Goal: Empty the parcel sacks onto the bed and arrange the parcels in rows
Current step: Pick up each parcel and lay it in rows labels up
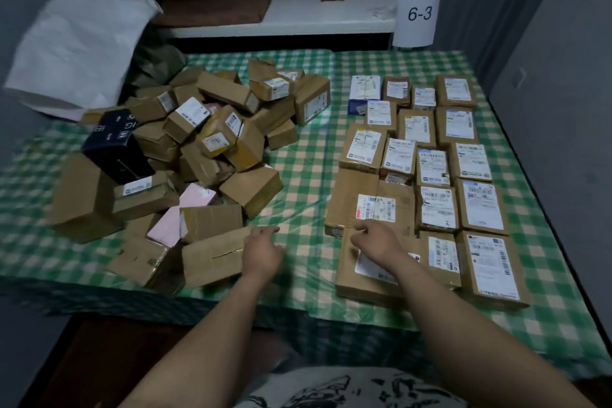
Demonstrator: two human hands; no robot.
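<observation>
Presently: box [215, 255], near edge of bed [304, 175], just left of your left hand [265, 252]; long axis along that edge. Fingers loose, holding nothing. Your right hand [377, 240] sits over a near-row parcel [361, 278], grip unclear. Left is nearer.

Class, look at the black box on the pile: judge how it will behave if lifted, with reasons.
The black box probably stays stiff: its edges look crisp. It lies tilted on loose brown parcels, so lifting it may shift its neighbours. Its weight cannot be judged here.
</observation>
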